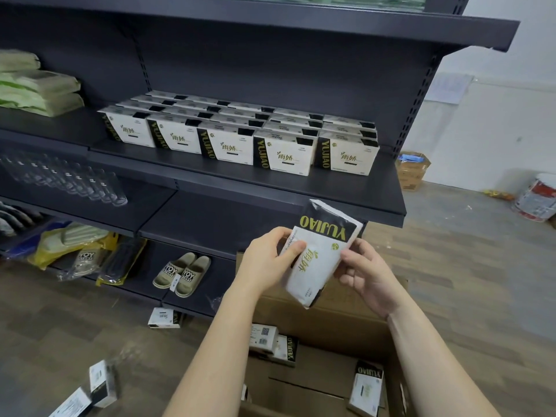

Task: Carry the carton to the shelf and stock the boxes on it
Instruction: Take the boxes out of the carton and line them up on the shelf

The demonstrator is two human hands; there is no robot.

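White-and-black glossy film wraps the YUJIAO pack (319,260), a soft-cornered rectangular block with gold lettering. It is held tilted and print-inverted above the open carton (319,320), just below the front lip of the dark metal shelf (270,188). Left hand (266,261): thumb pressed on the printed face, fingers behind, pinching the pack's left edge. Right hand (368,276): fingers curled around the right edge and back. Stocked packs (240,142): 5 across the front, several rows deep, upright, faces forward, touching side to side. Carton: brown corrugated board, matt, flaps spread, a few packs (367,389) lying loose inside. Floor: wood-pattern, with stray packs (164,318) lying near the shelf foot. Risks, judged: the slick wrap may slide from this edge grip and the pack drop into the carton or onto the floor. Placed as held, the lettering would sit upside down against the row, so the pack needs turning first. The front row stands close to the shelf edge, so a pack pushed in carelessly could nudge a neighbour off. The yielding body may dent if squeezed. Stray packs underfoot invite a trip or a crushed corner.
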